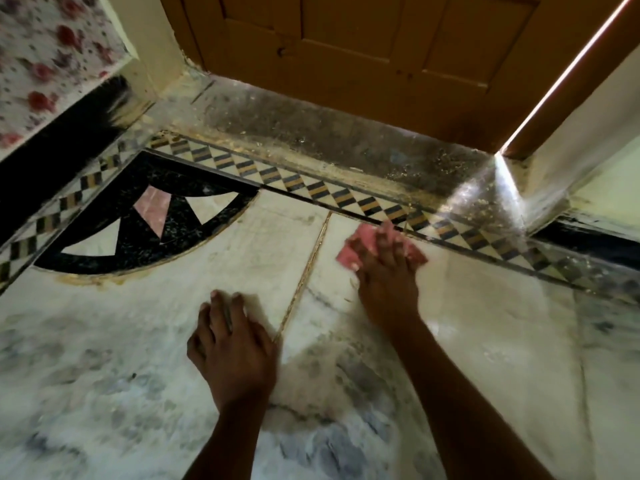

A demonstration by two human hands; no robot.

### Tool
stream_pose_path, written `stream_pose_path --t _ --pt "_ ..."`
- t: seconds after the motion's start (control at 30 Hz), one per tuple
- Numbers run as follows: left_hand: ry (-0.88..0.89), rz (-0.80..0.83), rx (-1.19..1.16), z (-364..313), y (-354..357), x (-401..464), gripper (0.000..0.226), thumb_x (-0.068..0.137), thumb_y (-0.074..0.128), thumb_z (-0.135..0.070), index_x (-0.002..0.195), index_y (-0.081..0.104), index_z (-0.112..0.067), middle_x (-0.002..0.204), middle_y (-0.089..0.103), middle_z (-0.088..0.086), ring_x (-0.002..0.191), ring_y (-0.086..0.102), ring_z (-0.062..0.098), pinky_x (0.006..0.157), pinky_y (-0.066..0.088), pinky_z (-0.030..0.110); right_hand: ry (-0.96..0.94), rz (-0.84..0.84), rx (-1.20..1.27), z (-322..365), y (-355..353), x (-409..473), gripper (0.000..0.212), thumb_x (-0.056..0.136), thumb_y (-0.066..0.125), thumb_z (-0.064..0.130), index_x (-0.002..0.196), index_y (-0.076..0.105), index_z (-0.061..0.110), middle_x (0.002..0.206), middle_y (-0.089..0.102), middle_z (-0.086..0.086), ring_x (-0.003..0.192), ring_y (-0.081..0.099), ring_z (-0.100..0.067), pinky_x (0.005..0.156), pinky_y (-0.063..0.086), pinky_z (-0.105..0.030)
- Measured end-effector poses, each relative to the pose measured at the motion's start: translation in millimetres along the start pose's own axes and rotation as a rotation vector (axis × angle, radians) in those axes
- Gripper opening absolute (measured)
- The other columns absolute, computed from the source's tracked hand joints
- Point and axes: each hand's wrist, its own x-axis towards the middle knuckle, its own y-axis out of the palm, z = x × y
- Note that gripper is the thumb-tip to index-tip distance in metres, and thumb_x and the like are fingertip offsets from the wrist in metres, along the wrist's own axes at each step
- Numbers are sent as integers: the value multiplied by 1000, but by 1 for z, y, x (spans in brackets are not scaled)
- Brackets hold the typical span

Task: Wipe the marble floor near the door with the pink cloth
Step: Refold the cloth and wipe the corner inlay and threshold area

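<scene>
The white marble floor (485, 306) spreads in front of a brown wooden door (363, 46). My right hand (388, 275) presses flat on the pink cloth (349, 256), which lies on the marble right beside the diamond-patterned border strip (311, 188). Pink corners of the cloth stick out on both sides of my fingers. My left hand (232, 344) rests palm down on the marble to the left of a floor joint, fingers spread, nothing in it.
A dusty grey threshold (329, 140) runs below the door, with a bright slit of light at its right edge (502, 157). A black inlay fan pattern (138, 220) sits at the left. A floral fabric (45, 60) hangs at the top left.
</scene>
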Motion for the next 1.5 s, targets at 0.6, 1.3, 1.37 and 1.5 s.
stream_pose_path --t 0.6,1.3,1.37,1.5 --pt "-10 4 -2 0 1 -1 58 94 46 -32 148 55 -17 167 44 14 151 41 40 110 34 56 207 -87 22 -14 -14 -43 74 104 22 60 164 37 18 175 26 -15 162 20 -40 126 23 -67" --pt "2 4 -20 -4 -4 2 56 91 48 -30 144 59 -13 163 48 18 148 45 43 108 34 58 -125 -2 -131 24 23 -28 70 104 40 64 168 23 41 181 10 -1 166 5 -40 128 -1 -69" --pt "10 34 4 -3 -5 0 57 91 50 -30 145 57 -14 164 46 18 148 44 43 107 35 56 -193 -13 -145 0 21 -89 70 102 41 63 167 30 40 179 19 2 165 18 -37 129 10 -65" --pt "125 28 56 2 1 1 54 97 48 -29 147 53 -11 163 47 18 146 45 45 109 34 58 314 -169 -136 -88 -5 -92 75 104 32 58 169 28 22 175 28 -15 157 30 -49 123 20 -72"
